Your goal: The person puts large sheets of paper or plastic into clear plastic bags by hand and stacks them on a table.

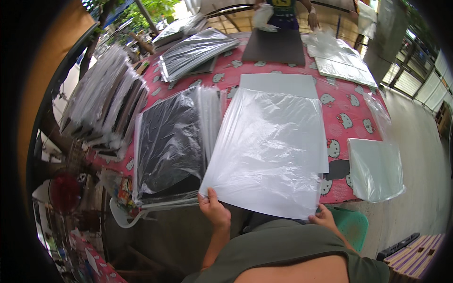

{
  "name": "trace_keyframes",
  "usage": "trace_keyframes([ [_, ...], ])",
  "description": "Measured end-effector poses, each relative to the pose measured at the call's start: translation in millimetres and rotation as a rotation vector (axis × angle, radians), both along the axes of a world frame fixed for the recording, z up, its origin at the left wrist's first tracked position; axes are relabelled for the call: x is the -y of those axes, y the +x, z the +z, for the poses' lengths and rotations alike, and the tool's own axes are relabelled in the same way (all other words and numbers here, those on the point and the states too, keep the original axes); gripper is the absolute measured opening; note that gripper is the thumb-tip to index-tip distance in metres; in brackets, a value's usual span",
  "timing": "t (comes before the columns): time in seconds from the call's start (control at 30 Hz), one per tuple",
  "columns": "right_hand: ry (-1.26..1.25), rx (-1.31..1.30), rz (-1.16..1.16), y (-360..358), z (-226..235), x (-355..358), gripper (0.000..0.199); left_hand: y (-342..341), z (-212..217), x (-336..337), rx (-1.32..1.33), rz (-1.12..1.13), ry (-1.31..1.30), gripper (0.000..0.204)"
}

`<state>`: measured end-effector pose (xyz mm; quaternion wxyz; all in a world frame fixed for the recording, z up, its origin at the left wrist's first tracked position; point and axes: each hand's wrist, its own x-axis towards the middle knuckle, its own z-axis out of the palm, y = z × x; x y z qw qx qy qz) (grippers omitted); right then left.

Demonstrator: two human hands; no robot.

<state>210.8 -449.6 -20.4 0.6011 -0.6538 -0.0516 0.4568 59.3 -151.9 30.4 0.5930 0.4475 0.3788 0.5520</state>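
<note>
A large white sheet (264, 151) lies in front of me, mostly inside a thin transparent plastic sleeve with creases and glare. Its far end (278, 84) sticks out bare beyond the plastic. My left hand (215, 210) is closed on the near left corner, thumb on top. At the near right corner my right hand (324, 218) grips the edge, its fingers partly under it. The near edge overhangs the table toward my body. Left of the sheet lies a stack of black boards in plastic sleeves (170, 141), and to its right a pile of transparent sleeves (376, 170).
The table has a pink patterned cover (342, 106). Wrapped boards are stacked at the left (101, 99) and far left (198, 52). Across the table a person (283, 12) stands behind a dark board (274, 46), near wrapped sheets (344, 66). A green stool (351, 226) stands by my right side.
</note>
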Motion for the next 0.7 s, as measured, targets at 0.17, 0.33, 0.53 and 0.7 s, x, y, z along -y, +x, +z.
trace_keyframes([
  [0.17, 0.188, 0.252, 0.191, -8.5, 1.8, -119.5, 0.047, -39.6, 52.6, -68.1, 0.156, 0.475, 0.104, 0.032],
  [0.33, 0.297, 0.478, 0.466, -31.3, 31.1, -286.2, 0.036, -153.7, 18.3, -198.4, -0.613, 0.782, 0.448, 0.029],
  [0.53, 0.307, 0.563, 0.603, -57.6, -6.1, -349.3, 0.037, -207.1, -32.7, -254.4, -1.186, 0.787, 0.648, 0.027],
  [0.7, 0.152, 0.774, 0.724, -51.5, 10.3, -316.9, 0.029, -196.4, -60.8, -246.9, -1.447, 0.928, 0.359, 0.029],
])
